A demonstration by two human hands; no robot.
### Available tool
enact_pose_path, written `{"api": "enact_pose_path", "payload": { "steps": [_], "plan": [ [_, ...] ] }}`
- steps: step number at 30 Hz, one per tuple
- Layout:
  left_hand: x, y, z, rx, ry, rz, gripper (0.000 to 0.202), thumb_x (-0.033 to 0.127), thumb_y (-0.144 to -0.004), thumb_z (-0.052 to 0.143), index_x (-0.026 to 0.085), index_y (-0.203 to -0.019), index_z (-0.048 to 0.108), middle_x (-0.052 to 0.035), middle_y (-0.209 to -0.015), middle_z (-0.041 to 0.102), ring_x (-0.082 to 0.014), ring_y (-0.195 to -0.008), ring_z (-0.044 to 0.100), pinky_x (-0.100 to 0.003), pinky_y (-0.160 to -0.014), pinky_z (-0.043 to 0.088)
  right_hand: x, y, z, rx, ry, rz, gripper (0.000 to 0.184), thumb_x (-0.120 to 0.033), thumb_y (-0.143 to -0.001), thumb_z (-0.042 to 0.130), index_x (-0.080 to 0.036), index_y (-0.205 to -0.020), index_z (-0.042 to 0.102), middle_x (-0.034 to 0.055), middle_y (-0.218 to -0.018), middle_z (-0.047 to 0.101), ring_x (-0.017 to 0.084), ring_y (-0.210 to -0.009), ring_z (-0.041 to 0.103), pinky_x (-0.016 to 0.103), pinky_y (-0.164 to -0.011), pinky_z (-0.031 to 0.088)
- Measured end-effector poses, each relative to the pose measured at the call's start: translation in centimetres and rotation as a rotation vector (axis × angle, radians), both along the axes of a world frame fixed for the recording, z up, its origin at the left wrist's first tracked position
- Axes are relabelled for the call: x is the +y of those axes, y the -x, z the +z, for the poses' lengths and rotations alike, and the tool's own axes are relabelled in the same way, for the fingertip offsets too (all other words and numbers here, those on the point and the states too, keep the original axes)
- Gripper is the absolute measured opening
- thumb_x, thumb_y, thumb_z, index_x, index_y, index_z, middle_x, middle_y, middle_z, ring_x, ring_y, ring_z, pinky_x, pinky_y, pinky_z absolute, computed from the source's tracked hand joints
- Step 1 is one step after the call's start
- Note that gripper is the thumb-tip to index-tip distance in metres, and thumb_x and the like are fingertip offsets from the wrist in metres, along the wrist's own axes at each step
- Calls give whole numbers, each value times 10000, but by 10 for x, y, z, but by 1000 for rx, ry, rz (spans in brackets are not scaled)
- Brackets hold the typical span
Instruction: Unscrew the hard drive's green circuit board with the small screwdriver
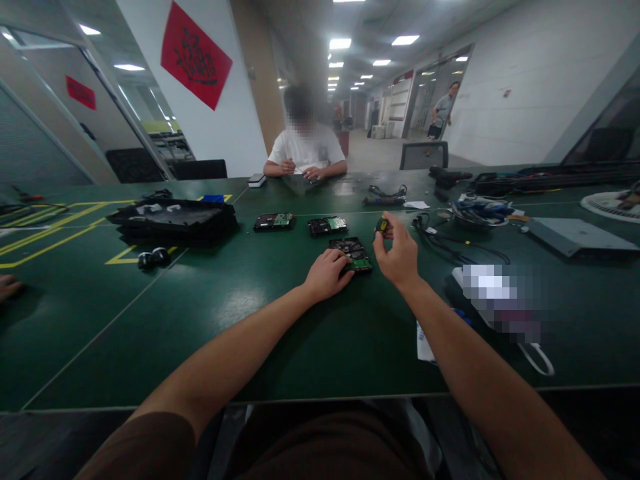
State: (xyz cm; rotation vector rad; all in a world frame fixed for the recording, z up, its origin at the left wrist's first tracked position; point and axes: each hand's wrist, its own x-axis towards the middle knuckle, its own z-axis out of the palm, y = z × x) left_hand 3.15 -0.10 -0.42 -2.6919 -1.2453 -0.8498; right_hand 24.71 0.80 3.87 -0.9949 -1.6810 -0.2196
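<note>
A hard drive with its green circuit board up lies on the green table in front of me. My left hand rests on its near left corner, fingers curled over the edge. Just right of the drive, my right hand is raised above the table and pinches a small yellow-and-black tool, apparently a screwdriver, between thumb and fingers. Two more hard drives lie side by side farther back.
A black tray stack sits at left, with two small black knobs near it. Cables, a grey box and a blurred white item lie at right. A person sits opposite; another person's fingers show at far left.
</note>
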Motion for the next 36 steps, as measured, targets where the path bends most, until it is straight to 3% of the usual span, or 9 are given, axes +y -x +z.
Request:
{"api": "enact_pose_path", "payload": {
  "steps": [6, 10, 16, 21, 26, 36],
  "plan": [
    [0, 1, 0, 1, -9, -3, 284, 393, -962, 604, 215, -1168, 684, -117, -1187, 636, -292, -1139, 575, -481, -997, 527, -3, 0, 2, -13, -17, -13, 476, -296, -975, 564, -233, -1441, 491, 136, -1241, 628, 260, -992, 664, 487, -903, 614],
    [0, 1, -1, 7, -19, -8, 293, 400, -967, 598, 198, -1163, 681, -120, -1190, 639, -292, -1138, 575, -475, -997, 526, 0, 0, 1, 0, -48, -7, 505, -234, -973, 535, -199, -1470, 450, 157, -1290, 622, 265, -1030, 667, 467, -887, 618],
    [-1, 0, 1, 9, -20, 1, 295, 392, -964, 604, 201, -1176, 682, -120, -1193, 638, -293, -1147, 576, -472, -1002, 524, -1, 0, 1, 4, -31, -2, 467, -302, -960, 590, -209, -1409, 502, 149, -1243, 597, 286, -1079, 621, 486, -884, 612],
    [-2, 0, 2, -2, -14, -4, 290, 390, -964, 603, 203, -1172, 682, -123, -1205, 639, -293, -1155, 577, -476, -996, 527, 0, 0, 1, 6, -29, 17, 477, -275, -987, 516, -218, -1457, 462, 161, -1295, 595, 302, -1123, 630, 500, -902, 610],
    [-2, 0, 1, 1, -21, 0, 292, 386, -960, 612, 203, -1176, 684, -119, -1203, 640, -291, -1148, 575, -474, -998, 525, -2, 0, 1, 18, -20, -13, 497, -331, -970, 593, -214, -1441, 483, 151, -1251, 586, 267, -995, 648, 483, -870, 624],
    [-1, 0, 1, -3, -18, -5, 299, 386, -962, 609, 192, -1176, 686, -121, -1210, 637, -288, -1142, 572, -466, -1000, 522, -2, 1, 1, 29, -12, -7, 497, -292, -971, 575, -225, -1452, 468, 149, -1271, 594, 257, -974, 660, 464, -831, 639]
  ]
}}
